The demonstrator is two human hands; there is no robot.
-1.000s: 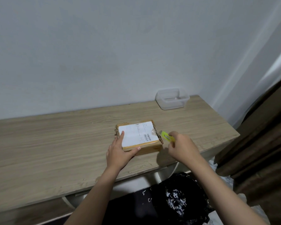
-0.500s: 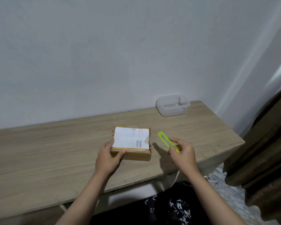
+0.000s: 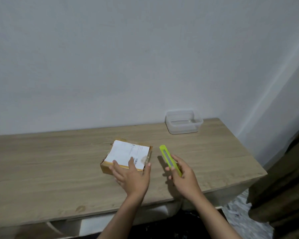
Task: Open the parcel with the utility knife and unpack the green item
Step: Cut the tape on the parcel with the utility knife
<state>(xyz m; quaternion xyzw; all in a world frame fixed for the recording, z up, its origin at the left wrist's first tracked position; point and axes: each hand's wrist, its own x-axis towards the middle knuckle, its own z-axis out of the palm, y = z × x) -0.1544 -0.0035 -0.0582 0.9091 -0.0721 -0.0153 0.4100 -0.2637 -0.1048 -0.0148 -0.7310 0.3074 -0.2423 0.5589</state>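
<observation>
Right grip (image 3: pixel 183 176) is closed around a green knife (image 3: pixel 170 159), held off the tabletop (image 3: pixel 59 169) with its tip pointing away; no blade visibly extended. Just left, the left grip (image 3: pixel 133 176) lies flat on the parcel's (image 3: pixel 128 156) near edge, fingers on its label. Risk, I judge: those fingers sit near any cut line, and a light parcel could skid under blade pressure.
</observation>
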